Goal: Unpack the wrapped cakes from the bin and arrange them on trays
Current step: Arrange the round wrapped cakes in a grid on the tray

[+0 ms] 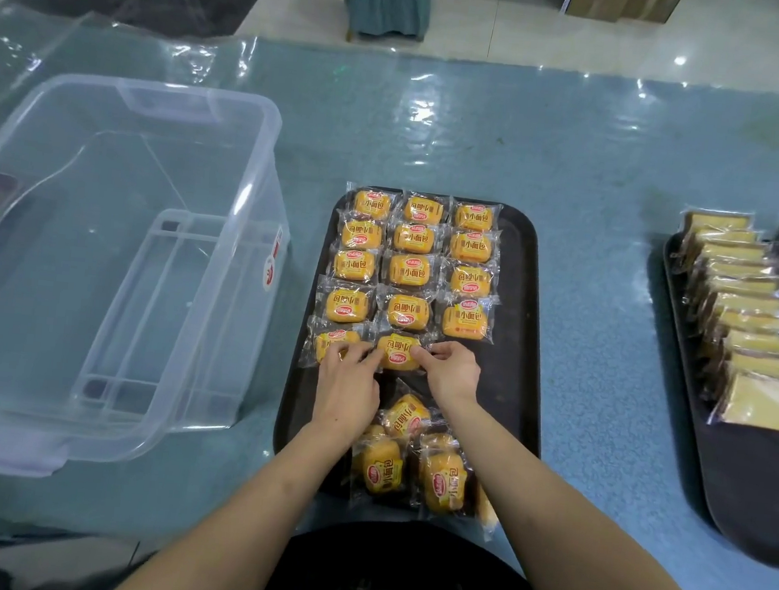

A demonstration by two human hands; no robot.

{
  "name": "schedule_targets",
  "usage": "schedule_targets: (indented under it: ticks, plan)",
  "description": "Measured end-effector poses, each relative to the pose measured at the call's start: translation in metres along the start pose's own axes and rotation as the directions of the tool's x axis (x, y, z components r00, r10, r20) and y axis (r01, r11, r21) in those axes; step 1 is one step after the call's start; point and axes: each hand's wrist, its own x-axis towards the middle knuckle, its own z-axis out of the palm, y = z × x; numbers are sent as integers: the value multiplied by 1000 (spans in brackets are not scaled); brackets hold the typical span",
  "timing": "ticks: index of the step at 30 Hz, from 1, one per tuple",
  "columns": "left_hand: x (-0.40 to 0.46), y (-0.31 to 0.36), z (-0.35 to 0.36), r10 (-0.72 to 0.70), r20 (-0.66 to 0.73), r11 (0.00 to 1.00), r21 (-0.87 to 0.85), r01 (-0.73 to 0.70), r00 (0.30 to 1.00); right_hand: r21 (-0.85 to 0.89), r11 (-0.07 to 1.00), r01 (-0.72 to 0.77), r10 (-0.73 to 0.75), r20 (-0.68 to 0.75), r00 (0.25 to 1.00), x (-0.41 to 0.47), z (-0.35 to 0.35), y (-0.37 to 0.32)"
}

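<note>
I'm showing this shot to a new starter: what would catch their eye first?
Probably the grid of yellow wrapped cakes in three columns on the dark rectangular tray at centre, where the left hand and right hand pinch the front-row middle cake. Next, the big clear plastic bin to the left, with no cakes visible inside.

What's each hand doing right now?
Left hand: pinching the left edge of the wrapped cake in the fifth row.
Right hand: pinching the same cake's right edge.
</note>
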Motion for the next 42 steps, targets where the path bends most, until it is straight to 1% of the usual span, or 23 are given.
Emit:
schedule_targets:
  ticks: [5,7,10,15,18,23,27,30,33,35,38,40,42]
  plan:
    - [0,1,-1,50,9,999,16,-50,999,10,1000,-20,20,-9,1000,-1,-1,0]
    - [1,5,-3,68,41,997,26,-69,997,5,1000,-16,16,-6,1000,0,-2,0]
    - [0,11,-4,57,105,996,59,-63,993,-11,1000,-15,15,6,1000,0,-3,0]
    - [-1,11,-4,48,166,990,122,-69,985,-15,1000,-24,24,27,999,1,-6,-4]
    - [-1,10,-4,39,204,990,122,-65,978,-11,999,-31,32,30,999,1,-5,-3]
    - [0,13,-4,39,200,990,128,-66,979,14,1000,-23,22,21,1000,1,-8,-1]
    - [-2,12,-4,62,200,984,154,-94,978,68,998,2,-6,59,998,-1,-15,4]
    - [-4,11,-4,78,149,988,124,-97,986,106,994,25,-35,95,995,-4,-26,10]
    - [-8,12,-3,72,65,996,50,-75,995,35,995,97,-101,144,984,-8,-38,20]
    - [-11,15,-3,57,61,998,4,-58,997,-53,987,155,-140,214,967,-11,-43,26]
    - [-16,19,-4,33,129,999,19,-36,991,-188,955,230,-159,327,931,-17,-47,30]
    - [-18,20,-2,-5,207,1000,21,1,978,-240,933,269,-164,382,909,-18,-47,33]
    - [-21,20,1,-27,238,1000,22,22,971,-293,902,319,-176,426,888,-21,-46,35]
